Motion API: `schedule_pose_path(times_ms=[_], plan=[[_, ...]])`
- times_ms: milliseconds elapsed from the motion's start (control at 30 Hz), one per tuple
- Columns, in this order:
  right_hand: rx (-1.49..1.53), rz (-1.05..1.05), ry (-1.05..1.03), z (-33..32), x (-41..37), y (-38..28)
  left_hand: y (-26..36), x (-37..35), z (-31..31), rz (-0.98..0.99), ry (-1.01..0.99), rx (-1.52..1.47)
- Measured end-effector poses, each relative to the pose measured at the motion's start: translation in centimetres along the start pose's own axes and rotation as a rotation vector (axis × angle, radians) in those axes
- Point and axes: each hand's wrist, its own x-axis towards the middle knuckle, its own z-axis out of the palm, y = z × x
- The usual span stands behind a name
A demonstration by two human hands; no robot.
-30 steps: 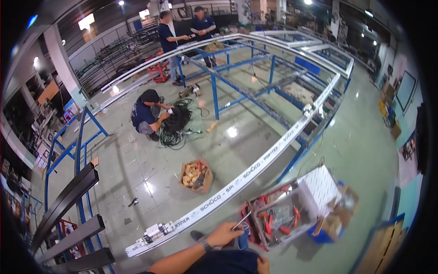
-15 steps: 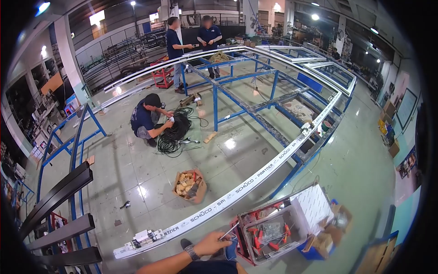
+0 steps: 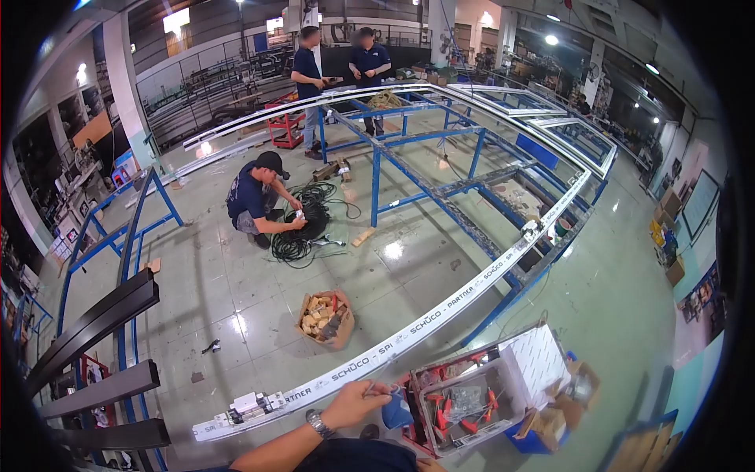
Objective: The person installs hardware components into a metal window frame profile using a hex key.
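Observation:
My left hand (image 3: 355, 405), with a metal-banded watch at the wrist, is closed above the near edge of the long white profile (image 3: 377, 351), overlapping it in this view. Pinched in its fingers is a thin metal rod (image 3: 381, 389), mostly hidden by them. Just right of the fingertips hangs a blue cloth-like item (image 3: 396, 413). Of my right hand (image 3: 430, 466) only a sliver shows at the bottom edge, its fingers out of sight. A metal fitting (image 3: 249, 407) sits on the profile's near left end.
A tool tray (image 3: 464, 405) with red-handled tools stands at my right, beside boxes. A carton of wood blocks (image 3: 324, 316) is on the floor. One person (image 3: 255, 197) crouches over black cable (image 3: 313, 212); two others stand behind the blue frame (image 3: 373, 177). Dark bars (image 3: 102, 389) jut in at left.
My left hand has moved up and slightly left, nearer the profile, and the rod shows less. My right hand's sliver has come into view at the bottom. The camera view has shifted slightly.

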Motion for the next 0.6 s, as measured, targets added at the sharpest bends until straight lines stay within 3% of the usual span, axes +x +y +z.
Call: schedule_pose_path(times_ms=[100,167,233,333,433,467,567,600], plan=[[0.095,-0.159,0.074,-7.1,-4.3,-7.4,0.7,-0.2,-1.2,0.004,0.031,-0.077],[0.541,-0.461,0.209,-9.6,-3.2,-15.0,0.3,-0.2,-1.4,0.022,-0.021,-0.081],[1.047,-0.503,0.207,-10.6,-3.8,-25.6,0.9,0.0,-1.3,0.073,-0.088,-0.04],[0.794,-0.604,-0.382,-11.8,-0.3,-25.4,1.1,-0.8,-1.6,0.152,-0.096,0.061],[0.649,-0.481,-0.423,-11.0,0.3,-25.6,0.9,-1.3,-2.5,0.178,0.003,0.111],[0.579,-0.47,-0.346,-10.8,0.3,-25.8,1.6,-1.8,-2.8,0.147,0.051,0.145],[0.784,-0.428,-0.443,-9.4,-0.7,-26.3,1.1,-2.0,-3.2,0.196,0.094,0.184],[0.731,-0.374,-0.514,-8.9,-0.5,-26.2,0.9,-2.1,-2.9,0.239,0.086,0.178]])
